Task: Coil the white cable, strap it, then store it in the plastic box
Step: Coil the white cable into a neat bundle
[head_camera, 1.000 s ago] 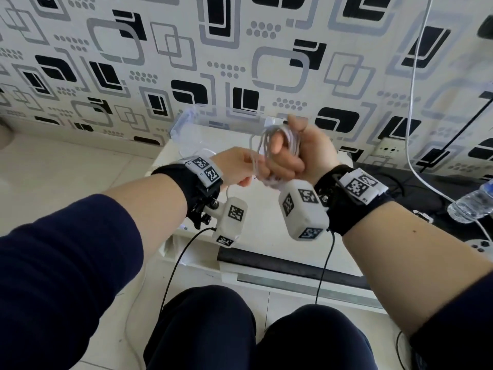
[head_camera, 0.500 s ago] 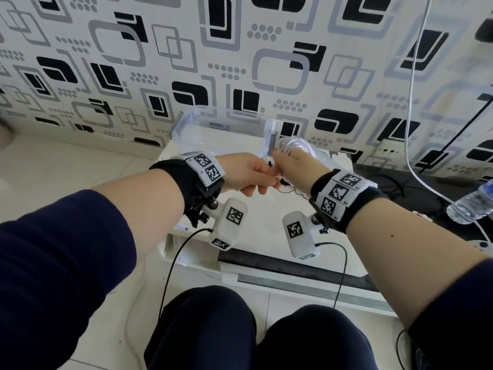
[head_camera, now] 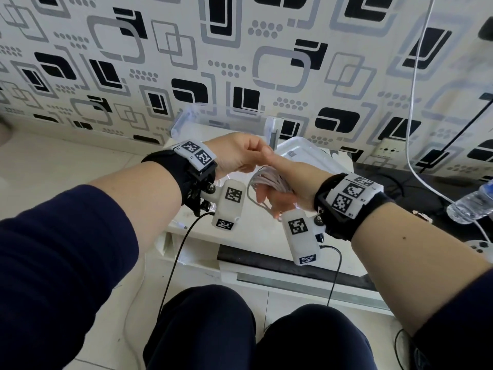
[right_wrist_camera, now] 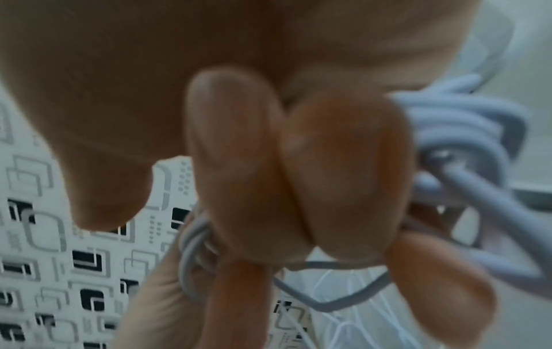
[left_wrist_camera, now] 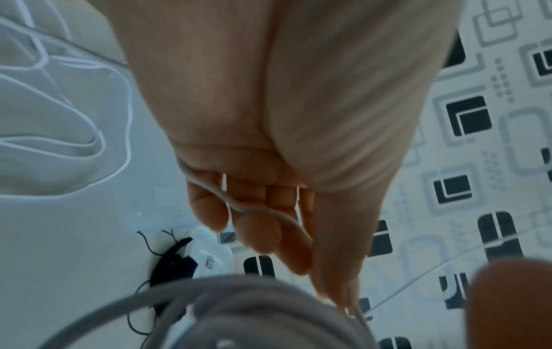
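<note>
Both forearms reach in from the lower corners of the head view and meet just above the frame's centre, each wrist wrapped in a black band. The left hand sits to the upper left, knuckles up, its fingers curled down with a thin strand crossing them. The right hand lies just below and right of it, palm turned down, fingers curled round the coiled white cable. The two hands touch at the thumbs

Right hand hides most of the coiled white cable; both wrist views blurred.
</note>
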